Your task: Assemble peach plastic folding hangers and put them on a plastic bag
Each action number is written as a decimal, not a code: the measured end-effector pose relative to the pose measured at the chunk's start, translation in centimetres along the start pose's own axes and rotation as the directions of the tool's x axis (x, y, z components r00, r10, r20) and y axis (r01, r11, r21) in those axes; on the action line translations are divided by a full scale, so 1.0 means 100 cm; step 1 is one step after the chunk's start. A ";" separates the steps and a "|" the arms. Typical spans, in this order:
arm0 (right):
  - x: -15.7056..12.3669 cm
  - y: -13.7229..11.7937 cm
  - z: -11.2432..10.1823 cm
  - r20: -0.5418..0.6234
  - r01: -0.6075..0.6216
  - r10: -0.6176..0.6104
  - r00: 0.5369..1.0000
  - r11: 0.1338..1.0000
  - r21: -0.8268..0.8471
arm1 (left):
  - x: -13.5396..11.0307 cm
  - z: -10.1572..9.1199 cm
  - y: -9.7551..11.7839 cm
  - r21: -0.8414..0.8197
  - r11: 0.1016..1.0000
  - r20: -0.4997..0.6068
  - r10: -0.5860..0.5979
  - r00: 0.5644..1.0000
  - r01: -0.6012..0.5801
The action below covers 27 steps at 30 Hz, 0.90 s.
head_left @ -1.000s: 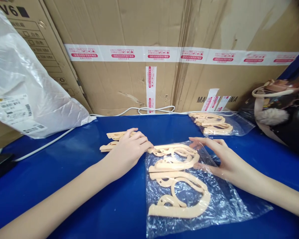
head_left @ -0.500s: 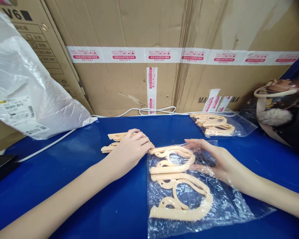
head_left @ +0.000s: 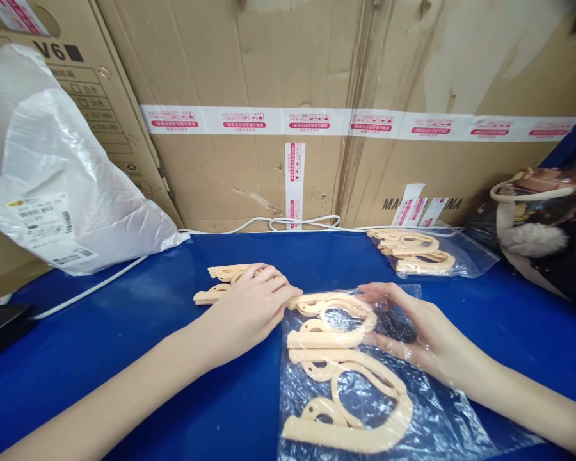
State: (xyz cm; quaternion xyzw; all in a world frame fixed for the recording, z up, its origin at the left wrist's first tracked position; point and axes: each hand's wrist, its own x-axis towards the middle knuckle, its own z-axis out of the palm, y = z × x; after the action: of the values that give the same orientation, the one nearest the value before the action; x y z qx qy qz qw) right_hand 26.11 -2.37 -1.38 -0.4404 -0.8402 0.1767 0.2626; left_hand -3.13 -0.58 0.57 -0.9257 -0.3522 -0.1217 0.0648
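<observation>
A clear plastic bag (head_left: 413,410) lies on the blue table (head_left: 148,333) with several peach plastic hanger pieces (head_left: 345,378) inside it. My left hand (head_left: 249,307) lies curled over a peach hanger piece (head_left: 312,299) at the bag's left edge, fingertips on it. Two more loose peach pieces (head_left: 221,274) lie just behind that hand. My right hand (head_left: 413,330) sits at the bag's upper right under the clear film, thumb and fingers curved around the plastic beside the top hanger pieces.
A second clear bag of peach pieces (head_left: 417,253) lies at the back right. A white plastic mailer bag (head_left: 62,186) leans at the left, a white cable (head_left: 292,222) runs along cardboard boxes (head_left: 269,64), a dark handbag (head_left: 542,224) sits right, a black object (head_left: 0,323) far left.
My right hand has slid left and further under the bag's film toward the top hanger pieces. My left hand has stayed on the piece at the bag's edge. The view has tipped down slightly.
</observation>
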 end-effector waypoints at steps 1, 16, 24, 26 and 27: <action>0.000 0.001 0.000 -0.003 0.010 -0.010 1.000 1.000 0.004 | 0.001 0.001 -0.001 0.019 1.000 0.005 0.004 1.000 -0.004; 0.002 0.008 0.000 0.015 0.066 -0.066 0.998 0.998 0.008 | -0.009 -0.013 0.000 0.007 0.999 0.006 -0.040 0.999 0.040; 0.007 0.012 0.007 0.005 0.105 -0.105 0.994 0.989 -0.106 | -0.016 -0.033 -0.043 -0.039 0.988 0.041 -0.146 0.988 0.147; 0.010 0.011 0.008 0.003 0.115 -0.116 0.993 0.985 -0.128 | -0.023 -0.037 -0.058 -0.095 0.969 0.105 -0.220 0.970 0.230; 0.012 0.011 0.008 0.006 0.114 -0.114 0.993 0.984 -0.134 | -0.026 -0.039 -0.065 -0.110 0.955 0.149 -0.259 0.954 0.276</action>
State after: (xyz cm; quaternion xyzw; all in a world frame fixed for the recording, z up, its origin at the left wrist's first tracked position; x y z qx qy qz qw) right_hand 25.74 -0.82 -2.28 -0.4084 -0.8737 0.1041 0.2429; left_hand -10.05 1.78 3.85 -0.8777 -0.4694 -0.0900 -0.0362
